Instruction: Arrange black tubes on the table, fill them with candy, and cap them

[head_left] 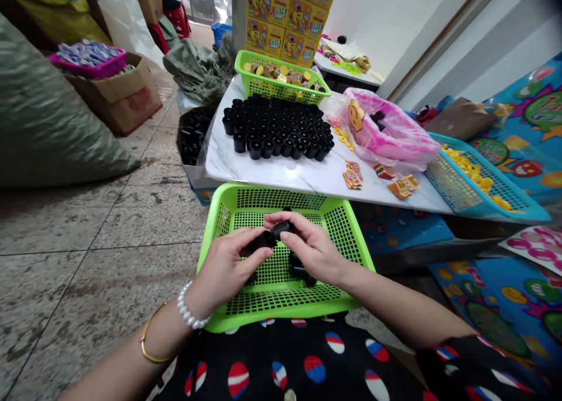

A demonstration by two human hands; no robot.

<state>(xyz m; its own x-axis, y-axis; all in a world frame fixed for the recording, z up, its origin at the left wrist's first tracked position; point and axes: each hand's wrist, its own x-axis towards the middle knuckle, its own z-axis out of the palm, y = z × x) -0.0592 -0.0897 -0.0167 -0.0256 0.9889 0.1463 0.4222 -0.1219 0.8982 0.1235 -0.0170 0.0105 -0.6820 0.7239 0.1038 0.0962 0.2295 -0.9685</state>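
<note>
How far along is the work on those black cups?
Looks done: rows of black cups stand on the white marble table. In hand: the left hand and right hand are working on black cups together. Left: a few loose black cups lie in the green basket.

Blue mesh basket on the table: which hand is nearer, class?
Right hand, below and left of the blue mesh basket; the left hand lies farther left of it.

Lime-green basket (285, 304), black cups (276, 129), spotted black cloth (290, 348)
</note>
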